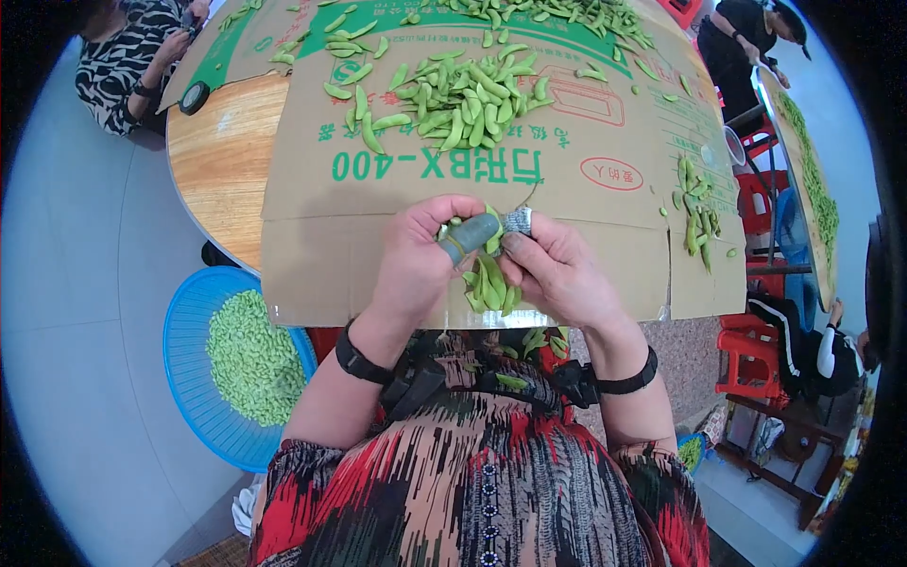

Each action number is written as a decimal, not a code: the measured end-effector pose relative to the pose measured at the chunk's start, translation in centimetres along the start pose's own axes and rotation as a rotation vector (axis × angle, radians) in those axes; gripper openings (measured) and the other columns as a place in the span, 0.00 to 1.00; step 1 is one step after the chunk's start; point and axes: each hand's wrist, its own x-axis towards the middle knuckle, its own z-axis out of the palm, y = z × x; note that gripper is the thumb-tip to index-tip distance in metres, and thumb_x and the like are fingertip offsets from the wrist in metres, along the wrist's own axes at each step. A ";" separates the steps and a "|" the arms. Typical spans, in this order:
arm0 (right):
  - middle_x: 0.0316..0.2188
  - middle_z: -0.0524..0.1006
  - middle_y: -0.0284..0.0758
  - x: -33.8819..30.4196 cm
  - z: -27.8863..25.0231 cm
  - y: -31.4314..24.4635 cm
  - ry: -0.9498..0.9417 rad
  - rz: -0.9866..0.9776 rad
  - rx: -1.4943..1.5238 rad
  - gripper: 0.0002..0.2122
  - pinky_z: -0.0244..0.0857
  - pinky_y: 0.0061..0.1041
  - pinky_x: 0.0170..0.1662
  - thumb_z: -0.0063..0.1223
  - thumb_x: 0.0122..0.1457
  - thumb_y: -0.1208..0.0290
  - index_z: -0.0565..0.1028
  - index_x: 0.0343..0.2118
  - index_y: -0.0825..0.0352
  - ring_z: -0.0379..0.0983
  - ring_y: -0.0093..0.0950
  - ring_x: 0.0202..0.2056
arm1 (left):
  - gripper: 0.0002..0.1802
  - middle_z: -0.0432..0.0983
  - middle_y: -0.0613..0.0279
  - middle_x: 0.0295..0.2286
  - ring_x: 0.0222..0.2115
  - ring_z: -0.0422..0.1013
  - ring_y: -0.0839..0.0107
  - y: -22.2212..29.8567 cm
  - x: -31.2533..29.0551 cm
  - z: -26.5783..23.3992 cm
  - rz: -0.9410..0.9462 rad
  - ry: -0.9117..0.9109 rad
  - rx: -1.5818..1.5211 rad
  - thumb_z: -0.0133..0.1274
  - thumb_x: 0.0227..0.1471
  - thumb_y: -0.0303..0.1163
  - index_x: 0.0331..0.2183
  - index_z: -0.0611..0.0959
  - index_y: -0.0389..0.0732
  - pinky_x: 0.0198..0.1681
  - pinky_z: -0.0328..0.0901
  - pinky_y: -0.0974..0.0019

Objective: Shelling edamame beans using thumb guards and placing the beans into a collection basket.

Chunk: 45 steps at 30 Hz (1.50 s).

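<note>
Centrally, above the cardboard on the worktop, a green soybean pod sits pinched between the fingers of the left hand and right hand, both equally near. Partly hidden, its long axis seemingly points away from the body; loose pods are just bodyward.

Cardboard on table; pod pile on cardboard's far half; smaller pod cluster toward its right edge; basket at near left, beans inside.

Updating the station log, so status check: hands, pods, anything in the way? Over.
Left hand pinching green pod; right hand beside it, exact grip unclear. More pods close by, larger pile ahead on cardboard. Nothing seen blocking hands.
</note>
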 end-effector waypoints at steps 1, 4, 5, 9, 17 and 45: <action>0.16 0.64 0.22 0.1 0.0 0.3 -0.018 0.011 0.069 0.07 0.46 0.12 0.17 0.39 0.62 0.70 0.68 0.29 0.65 0.53 0.11 0.15 | 0.09 0.74 0.67 0.28 0.23 0.64 0.87 0.0 0.1 -0.3 -0.001 0.002 0.000 0.52 0.47 0.20 0.35 0.78 0.36 0.22 0.56 0.82; 0.16 0.64 0.22 0.0 -0.1 0.2 -0.097 0.078 0.283 0.06 0.44 0.11 0.15 0.40 0.62 0.70 0.69 0.32 0.64 0.51 0.10 0.14 | 0.09 0.74 0.65 0.28 0.22 0.65 0.85 0.0 0.2 -0.8 -0.055 -0.089 -0.146 0.51 0.48 0.20 0.35 0.78 0.35 0.21 0.56 0.82; 0.16 0.63 0.22 -0.1 -0.2 0.0 -0.157 0.132 0.428 0.06 0.43 0.11 0.15 0.40 0.61 0.70 0.69 0.33 0.64 0.50 0.10 0.13 | 0.09 0.75 0.64 0.28 0.22 0.65 0.84 0.4 0.2 -0.7 -0.109 -0.123 -0.209 0.50 0.48 0.21 0.35 0.78 0.35 0.21 0.56 0.82; 0.16 0.63 0.22 -0.6 -0.2 -0.1 -0.197 0.210 0.576 0.06 0.41 0.10 0.14 0.40 0.61 0.70 0.69 0.35 0.64 0.48 0.09 0.12 | 0.09 0.75 0.63 0.31 0.21 0.65 0.83 0.3 0.4 -1.8 -0.222 -0.273 -0.330 0.49 0.50 0.22 0.36 0.77 0.34 0.20 0.56 0.82; 0.15 0.68 0.41 -0.4 1.0 0.2 0.285 -0.386 -0.622 0.05 0.60 0.27 0.21 0.48 0.54 0.73 0.71 0.27 0.69 0.65 0.33 0.15 | 0.08 0.72 0.66 0.29 0.21 0.65 0.84 -1.3 0.6 0.0 0.051 -0.099 0.103 0.53 0.47 0.24 0.33 0.74 0.38 0.20 0.57 0.81; 0.14 0.70 0.43 0.0 0.1 -1.3 0.256 -0.321 -0.593 0.07 0.62 0.30 0.21 0.49 0.52 0.72 0.72 0.23 0.70 0.70 0.36 0.16 | 0.09 0.72 0.66 0.23 0.22 0.67 0.83 0.2 0.6 0.7 -0.090 -0.001 0.128 0.43 0.46 0.19 0.33 0.75 0.36 0.20 0.55 0.82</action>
